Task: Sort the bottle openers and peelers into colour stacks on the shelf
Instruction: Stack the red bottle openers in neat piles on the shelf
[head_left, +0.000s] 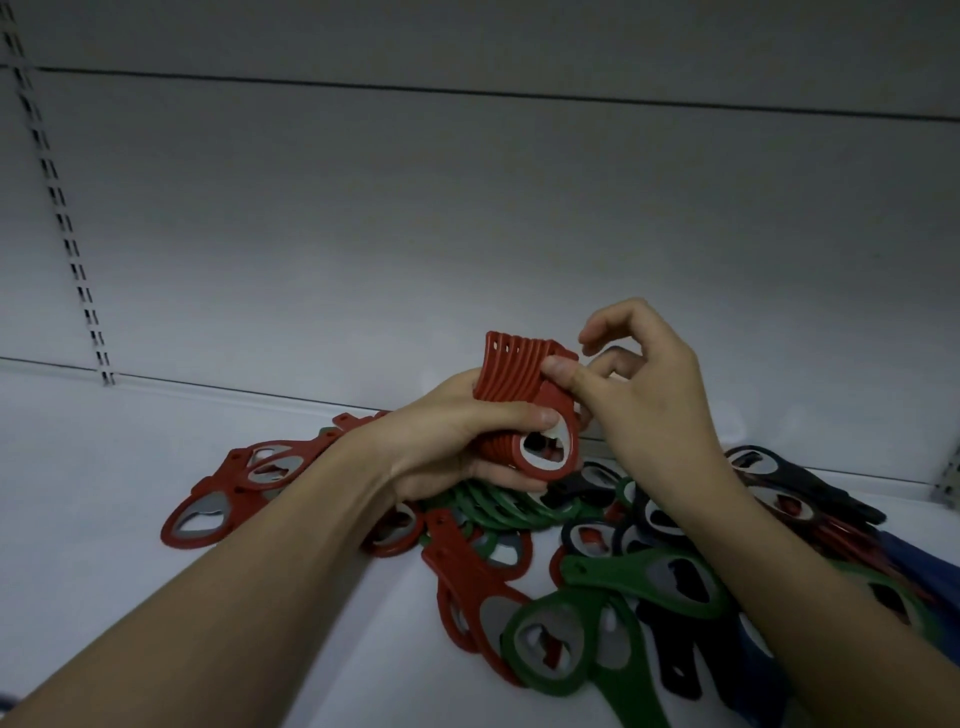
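Note:
My left hand (447, 441) grips a stack of several red bottle openers (524, 395), handles up, above the white shelf (130, 493). My right hand (644, 384) presses its thumb against the side of that stack, its other fingers curled loosely above it. Under my hands lies a mixed pile: loose red openers (228, 499) to the left, a red one (467, 587) in front, green openers (566, 649) near me, black ones (810, 483) at the right. A nested group of green openers (498, 504) lies just below my left hand.
The grey back panel (467, 234) of the shelf rises behind the pile. A slotted upright rail (62, 218) runs down at the left. Something blue (914, 566) lies at the right edge under the black openers.

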